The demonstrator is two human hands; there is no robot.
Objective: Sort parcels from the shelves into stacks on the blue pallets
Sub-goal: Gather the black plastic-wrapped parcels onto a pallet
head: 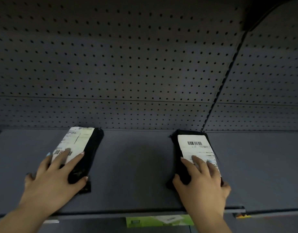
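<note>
Two black parcels with white barcode labels lie flat on a grey shelf (136, 165). The left parcel (91, 148) lies under my left hand (55, 175), whose fingers spread over its label and whose thumb wraps its right edge. The right parcel (192, 142) is gripped at its near end by my right hand (202, 182), thumb on the left side and fingers across the label. Both parcels still rest on the shelf. No blue pallet is in view.
A grey perforated back panel (128, 64) rises behind the shelf, with a slotted upright (225, 73) at the right. A green label strip (158, 221) sits on the shelf's front edge. Another shelf section continues to the right.
</note>
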